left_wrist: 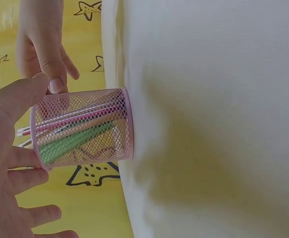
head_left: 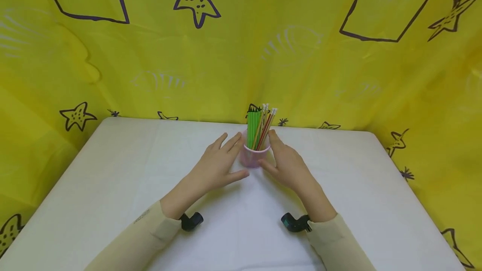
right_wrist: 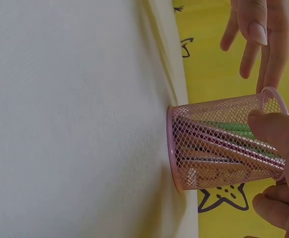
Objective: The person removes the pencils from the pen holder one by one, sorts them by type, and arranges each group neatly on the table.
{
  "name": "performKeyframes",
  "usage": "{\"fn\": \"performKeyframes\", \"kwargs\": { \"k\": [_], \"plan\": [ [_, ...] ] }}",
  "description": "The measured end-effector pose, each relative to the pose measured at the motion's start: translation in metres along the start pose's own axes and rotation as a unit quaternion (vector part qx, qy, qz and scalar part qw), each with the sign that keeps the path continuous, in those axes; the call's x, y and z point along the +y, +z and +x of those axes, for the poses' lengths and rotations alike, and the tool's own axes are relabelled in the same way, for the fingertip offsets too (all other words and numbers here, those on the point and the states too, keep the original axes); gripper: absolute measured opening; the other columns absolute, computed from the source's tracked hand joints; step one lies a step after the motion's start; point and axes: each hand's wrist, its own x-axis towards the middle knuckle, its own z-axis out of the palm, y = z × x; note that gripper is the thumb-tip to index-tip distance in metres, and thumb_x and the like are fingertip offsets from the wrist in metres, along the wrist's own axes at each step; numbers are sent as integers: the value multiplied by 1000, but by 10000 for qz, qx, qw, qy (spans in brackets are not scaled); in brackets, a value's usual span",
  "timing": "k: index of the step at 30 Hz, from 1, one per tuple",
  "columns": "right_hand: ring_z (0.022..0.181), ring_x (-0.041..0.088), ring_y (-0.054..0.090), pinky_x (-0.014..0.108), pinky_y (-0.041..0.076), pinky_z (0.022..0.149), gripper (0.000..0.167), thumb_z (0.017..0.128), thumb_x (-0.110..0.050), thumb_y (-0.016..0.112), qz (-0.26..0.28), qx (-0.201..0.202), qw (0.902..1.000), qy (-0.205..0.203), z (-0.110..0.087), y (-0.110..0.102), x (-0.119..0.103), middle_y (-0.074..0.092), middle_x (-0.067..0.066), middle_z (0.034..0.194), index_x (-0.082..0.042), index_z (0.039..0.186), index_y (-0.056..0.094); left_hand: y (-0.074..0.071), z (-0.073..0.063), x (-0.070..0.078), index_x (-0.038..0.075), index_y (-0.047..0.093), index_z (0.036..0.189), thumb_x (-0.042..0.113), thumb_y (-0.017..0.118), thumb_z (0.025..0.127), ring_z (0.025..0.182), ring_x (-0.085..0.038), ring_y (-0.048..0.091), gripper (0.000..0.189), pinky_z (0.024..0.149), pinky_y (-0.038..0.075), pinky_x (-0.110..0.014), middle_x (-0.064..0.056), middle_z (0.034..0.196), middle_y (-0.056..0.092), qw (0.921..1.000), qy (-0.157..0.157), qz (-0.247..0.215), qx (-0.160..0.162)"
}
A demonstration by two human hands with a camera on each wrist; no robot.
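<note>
A pink mesh pencil cup [head_left: 255, 159] is between the two hands, its base right at the white table. It holds green pencils [head_left: 253, 126] with dark points up, and several red and yellowish pencils [head_left: 266, 129] with white erasers up. My right hand [head_left: 295, 166] holds the cup's right side, the thumb lying along the mesh in the right wrist view and the other fingers round behind the rim. On the left, my left hand [head_left: 214, 164] has its fingers spread and extended, with fingertips right at the rim; its thumb stands apart in front of the cup.
A white cloth covers the table [head_left: 169, 145]. Close behind its far edge hangs a yellow curtain [head_left: 226, 66] printed with starfish, which also runs along both sides. Dark wrist cameras [head_left: 192, 221] stick out from the light sleeves [head_left: 147, 233].
</note>
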Motion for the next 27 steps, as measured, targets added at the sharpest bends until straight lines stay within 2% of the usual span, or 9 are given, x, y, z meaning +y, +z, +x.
{"fn": "performKeyframes", "kwargs": {
  "k": [6, 15, 23, 25, 27],
  "plan": [
    [131, 45, 50, 58, 44, 107, 95, 93, -40, 69, 41, 26, 9999, -99, 2, 4, -8, 29, 19, 160, -1, 159, 13, 0, -12, -5, 7, 36, 154, 58, 66, 89, 145, -47, 28, 88, 108, 39, -65, -9, 163, 29, 9998, -101, -88, 111],
    [121, 47, 58, 57, 49, 102, 93, 93, -40, 69, -38, 29, 9998, -179, 5, 8, -19, 34, 18, 159, -1, 158, 16, 0, -26, -7, 8, 30, 157, 56, 67, 90, 145, -48, 28, 90, 108, 39, -65, -11, 163, 28, 9994, -198, -205, 193],
    [130, 40, 53, 58, 39, 112, 92, 92, -41, 68, -163, 86, 9995, -272, 5, 12, -30, 33, 17, 159, -1, 158, 18, -4, -37, -9, 4, 40, 151, 52, 69, 89, 143, -48, 31, 84, 112, 36, -62, -14, 159, 36, 9990, -118, -23, 442],
    [130, 39, 54, 58, 39, 112, 92, 92, -43, 68, -168, 128, 9992, -329, 5, 12, -33, 34, 17, 159, 0, 157, 19, -5, -39, -11, 4, 40, 151, 50, 70, 89, 142, -46, 34, 82, 113, 36, -61, -13, 158, 38, 9985, -143, -140, 516],
    [130, 39, 53, 58, 40, 111, 92, 93, -47, 66, -139, 114, 9993, -334, 4, 11, -33, 34, 16, 159, -1, 158, 19, -3, -39, -14, 6, 43, 149, 46, 71, 89, 141, -42, 37, 78, 114, 36, -57, -12, 156, 40, 9965, -184, -521, 619]
  ]
}}
